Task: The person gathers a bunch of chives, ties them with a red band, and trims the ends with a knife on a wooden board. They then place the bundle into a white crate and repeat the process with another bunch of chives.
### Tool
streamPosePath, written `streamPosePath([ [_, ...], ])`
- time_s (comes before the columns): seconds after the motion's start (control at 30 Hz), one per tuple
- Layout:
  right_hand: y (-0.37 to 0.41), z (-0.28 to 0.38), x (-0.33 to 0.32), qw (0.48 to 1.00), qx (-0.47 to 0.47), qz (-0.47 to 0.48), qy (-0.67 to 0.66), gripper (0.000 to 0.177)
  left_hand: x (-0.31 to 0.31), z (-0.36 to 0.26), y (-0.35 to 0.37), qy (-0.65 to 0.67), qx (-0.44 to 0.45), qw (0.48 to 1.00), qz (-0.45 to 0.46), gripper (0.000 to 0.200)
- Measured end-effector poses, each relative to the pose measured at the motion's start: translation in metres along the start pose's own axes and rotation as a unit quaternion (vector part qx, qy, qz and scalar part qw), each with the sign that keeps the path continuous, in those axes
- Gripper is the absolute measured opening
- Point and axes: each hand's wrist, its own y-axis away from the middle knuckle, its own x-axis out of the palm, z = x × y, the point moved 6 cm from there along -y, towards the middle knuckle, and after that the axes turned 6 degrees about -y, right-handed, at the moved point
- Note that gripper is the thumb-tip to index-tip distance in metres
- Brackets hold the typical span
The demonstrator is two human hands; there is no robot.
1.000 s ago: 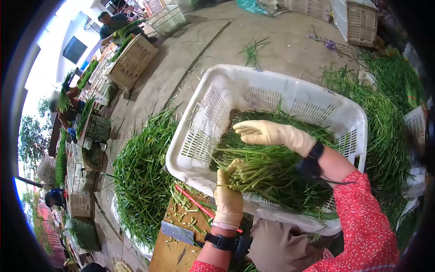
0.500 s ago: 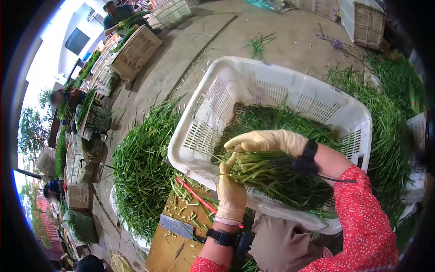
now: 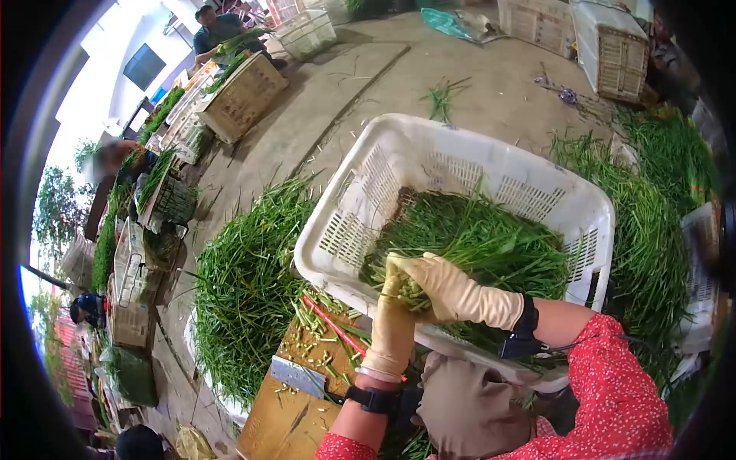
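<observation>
My gloved left hand and gloved right hand are closed around a bunch of long green leafy stalks. The pale cut ends of the bunch show between the two hands; its leaves spread over the basket. Beneath it stands a white plastic basket with slotted walls, partly filled with loose greens. Left of my left wrist, a cleaver lies on a wooden board among short cut stem pieces. A thin red rod lies there too.
A big heap of greens stands left of the basket, and more greens lie on the right. Along the left, other people work beside boxes and crates. A white crate stands at the upper right.
My right hand has turned and come down and left, closing around the cut ends of the bunch. The leaves now spread further up across the basket. The view has shifted slightly.
</observation>
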Motion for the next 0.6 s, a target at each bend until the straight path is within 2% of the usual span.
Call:
streamPosePath([
  [0.03, 0.001, 0.006, -0.008, 0.999, 0.027, -0.003, -0.028, 0.118, 0.013, -0.006, 0.007, -0.008, -0.028, 0.999, 0.017, 0.048],
  [0.13, 0.010, 0.007, -0.012, 0.996, 0.072, -0.023, -0.035, 0.111, 0.020, -0.003, 0.005, -0.048, 0.002, 0.996, 0.076, 0.049],
  [0.17, 0.015, 0.009, -0.016, 0.994, 0.045, -0.102, 0.000, 0.104, 0.019, 0.005, 0.000, -0.037, 0.004, 0.996, 0.076, 0.050],
  [0.27, 0.029, -0.009, -0.017, 0.983, 0.079, -0.160, -0.039, 0.096, 0.019, 0.003, 0.002, -0.096, 0.024, 0.986, 0.136, 0.050],
  [0.3, 0.028, -0.012, -0.014, 0.962, 0.022, -0.210, -0.173, 0.086, 0.030, 0.001, 0.013, -0.042, 0.024, 0.984, 0.174, 0.051],
  [0.4, 0.040, -0.011, -0.042, 0.952, 0.060, -0.206, -0.219, 0.080, 0.058, -0.031, 0.043, -0.268, 0.102, 0.945, 0.159, 0.052],
  [0.47, 0.042, -0.004, -0.071, 0.951, 0.091, -0.203, -0.217, 0.078, 0.047, -0.028, 0.037, -0.281, 0.126, 0.941, 0.141, 0.051],
  [0.53, 0.048, 0.004, -0.093, 0.935, 0.101, -0.181, -0.288, 0.076, 0.029, -0.015, 0.023, -0.316, 0.144, 0.926, 0.149, 0.051],
  [0.57, 0.048, 0.016, -0.108, 0.942, 0.096, -0.164, -0.277, 0.070, 0.020, -0.004, 0.015, -0.364, 0.120, 0.913, 0.137, 0.052],
  [0.6, 0.051, 0.022, -0.118, 0.940, 0.096, -0.155, -0.290, 0.071, 0.010, 0.011, 0.001, -0.486, 0.203, 0.837, 0.148, 0.061],
])
